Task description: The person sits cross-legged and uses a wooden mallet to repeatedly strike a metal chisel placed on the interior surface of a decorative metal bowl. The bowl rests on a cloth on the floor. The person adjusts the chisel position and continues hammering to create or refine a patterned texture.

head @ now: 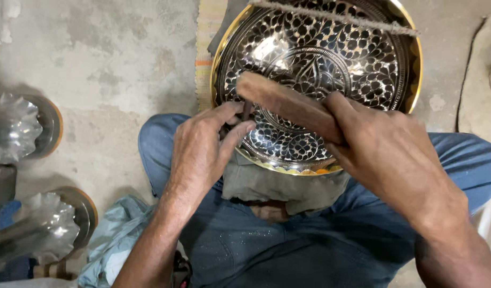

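While the round brass-rimmed plate with black-and-silver engraved leaf pattern leans against the person's lap, its lower edge rests on a folded grey cloth over blue denim trousers.

Left hand: fingertips pressed together, pinching a thin dark metal punch whose tip meets the plate surface near the lower left of the centre medallion.

Right hand: closed around a brown wooden mallet stick, which slants across the plate above the punch.

Risks, as judged:
- A glancing blow could skid the punch across the polished ground and scratch the pattern; the slick surface would cause it.
- The mallet might catch the left fingers, since they sit just beside the punch head.
- The plate could slip off the cloth, being propped only by knees.

Materials: plate glossy, reflective, fine scrolled foliage in concentric bands, golden rim. Mallet dull, worn wood. Rough twisted rope crosses the plate's top. Floor is patchy grey concrete. At left, two shiny fluted silver bowls with scalloped edges.
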A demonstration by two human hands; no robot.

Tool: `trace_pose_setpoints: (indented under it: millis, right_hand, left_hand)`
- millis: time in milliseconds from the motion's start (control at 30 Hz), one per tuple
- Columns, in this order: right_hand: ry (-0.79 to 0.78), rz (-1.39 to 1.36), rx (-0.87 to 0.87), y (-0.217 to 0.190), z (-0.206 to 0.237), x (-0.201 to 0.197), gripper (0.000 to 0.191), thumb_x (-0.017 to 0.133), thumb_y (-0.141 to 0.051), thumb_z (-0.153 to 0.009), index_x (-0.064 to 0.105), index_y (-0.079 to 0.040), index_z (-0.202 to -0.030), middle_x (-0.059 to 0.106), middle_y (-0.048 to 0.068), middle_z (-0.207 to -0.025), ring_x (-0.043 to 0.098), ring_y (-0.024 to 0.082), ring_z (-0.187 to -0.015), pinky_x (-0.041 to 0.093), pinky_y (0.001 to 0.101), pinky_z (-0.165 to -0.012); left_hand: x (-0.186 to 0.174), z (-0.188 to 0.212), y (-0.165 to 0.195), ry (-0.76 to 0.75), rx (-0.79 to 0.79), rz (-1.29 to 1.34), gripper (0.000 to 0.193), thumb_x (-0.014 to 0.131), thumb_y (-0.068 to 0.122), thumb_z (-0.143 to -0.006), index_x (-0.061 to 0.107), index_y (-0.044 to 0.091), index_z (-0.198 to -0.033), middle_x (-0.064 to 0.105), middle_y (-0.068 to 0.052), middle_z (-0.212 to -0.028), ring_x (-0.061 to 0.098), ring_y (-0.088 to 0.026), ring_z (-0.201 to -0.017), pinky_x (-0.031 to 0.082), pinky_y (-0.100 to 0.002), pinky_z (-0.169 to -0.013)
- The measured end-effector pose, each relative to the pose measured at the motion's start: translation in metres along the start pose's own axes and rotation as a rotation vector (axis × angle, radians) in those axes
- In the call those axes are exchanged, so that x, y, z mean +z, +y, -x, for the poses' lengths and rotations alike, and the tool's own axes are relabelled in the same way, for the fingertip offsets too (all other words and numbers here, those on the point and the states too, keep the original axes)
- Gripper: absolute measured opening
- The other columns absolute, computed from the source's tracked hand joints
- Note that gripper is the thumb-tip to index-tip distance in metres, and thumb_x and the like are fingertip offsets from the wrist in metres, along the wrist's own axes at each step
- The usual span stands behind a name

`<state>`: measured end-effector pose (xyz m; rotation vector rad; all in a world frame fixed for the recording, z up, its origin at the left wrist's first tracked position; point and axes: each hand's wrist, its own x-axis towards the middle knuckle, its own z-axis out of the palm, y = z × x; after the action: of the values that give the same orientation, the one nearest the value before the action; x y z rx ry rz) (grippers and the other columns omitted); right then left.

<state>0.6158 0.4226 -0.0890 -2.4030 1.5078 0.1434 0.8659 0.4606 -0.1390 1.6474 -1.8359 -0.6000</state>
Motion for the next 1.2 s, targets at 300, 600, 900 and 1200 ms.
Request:
trace_pose_setpoints:
  millis: [300, 600, 900, 1200]
  right_hand:
    - [0.112, -0.330, -0.069, 0.000, 0.010, -0.002, 0.025, 0.071, -0.015, -0.087, 0.055, -0.002, -0.101, 0.069, 0.014, -0.070, 0.068, 0.022, -0.052, 0.056, 0.0381, -0.046]
    - [-0.150, 0.124, 0.113, 0.000, 0.006, 0.003, 0.027, 0.065, -0.029, -0.103, 0.055, -0.008, -0.118, 0.072, 0.010, -0.075, 0.072, 0.020, -0.060, 0.059, 0.0354, -0.055]
    - [0.002, -0.054, 0.028, 0.007, 0.008, 0.009, 0.029, 0.070, -0.024, -0.092, 0.059, -0.009, -0.114, 0.069, 0.011, -0.074, 0.066, 0.021, -0.051, 0.057, 0.0366, -0.045]
    - [-0.086, -0.248, 0.285, 0.002, 0.007, 0.002, 0.028, 0.067, -0.025, -0.100, 0.053, -0.010, -0.119, 0.072, 0.012, -0.087, 0.070, 0.024, -0.066, 0.060, 0.0358, -0.057]
  left_hand:
    - [-0.003, 0.000, 0.005, -0.012, -0.019, -0.024, 0.029, 0.079, 0.025, -0.092, 0.074, 0.005, -0.112, 0.077, -0.015, -0.093, 0.076, -0.029, -0.078, 0.057, -0.043, -0.069]
    - [0.001, 0.000, 0.002, -0.046, -0.062, -0.009, 0.030, 0.078, 0.025, -0.090, 0.074, 0.006, -0.113, 0.078, -0.013, -0.092, 0.076, -0.028, -0.078, 0.057, -0.043, -0.069]
    - [0.007, 0.000, -0.001, -0.038, -0.042, -0.031, 0.030, 0.075, 0.027, -0.092, 0.073, 0.006, -0.114, 0.078, -0.012, -0.094, 0.076, -0.024, -0.079, 0.061, -0.041, -0.068]
    - [0.004, -0.002, 0.003, -0.028, -0.051, 0.003, 0.031, 0.076, 0.027, -0.090, 0.074, 0.007, -0.114, 0.078, -0.010, -0.090, 0.076, -0.025, -0.079, 0.059, -0.042, -0.071]
